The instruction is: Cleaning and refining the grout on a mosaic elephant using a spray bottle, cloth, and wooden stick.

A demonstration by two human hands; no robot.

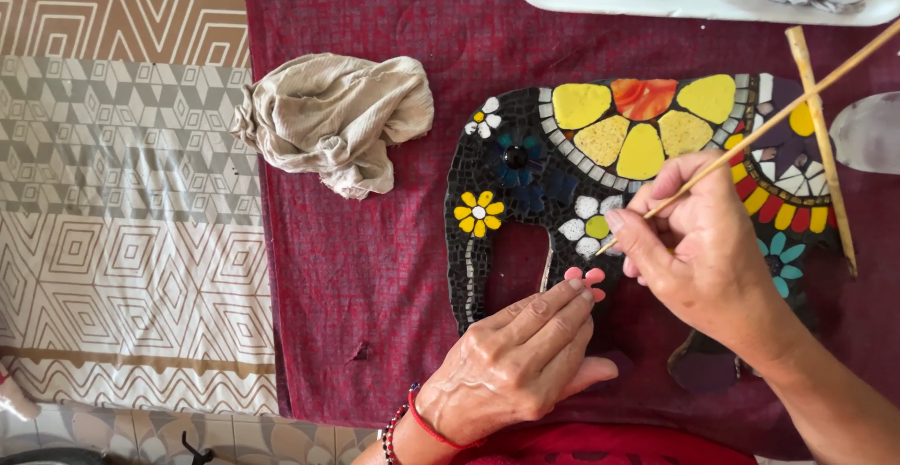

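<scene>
I see my right hand (703, 240) with its grip closed on a thin wooden stick (750, 139), the tip at a white flower on the elephant mosaic (609, 156) in the frame centre. My left hand (520, 362) rests flat, fingers pressing its lower edge, holding nothing. The tiles look nearly all placed; I judge only cleaning of joints is left. A crumpled cloth (337, 120) lies at left on the dark red surface (375, 277).

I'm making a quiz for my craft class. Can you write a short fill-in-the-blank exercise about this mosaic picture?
1. The right hand holds a thin wooden ____ over the mosaic.
2. The mosaic has the shape of an ____.
3. The left hand wears a red ____ at the wrist.
4. A crumpled beige ____ lies left of the mosaic.

Missing words: stick; elephant; bracelet; cloth
</scene>
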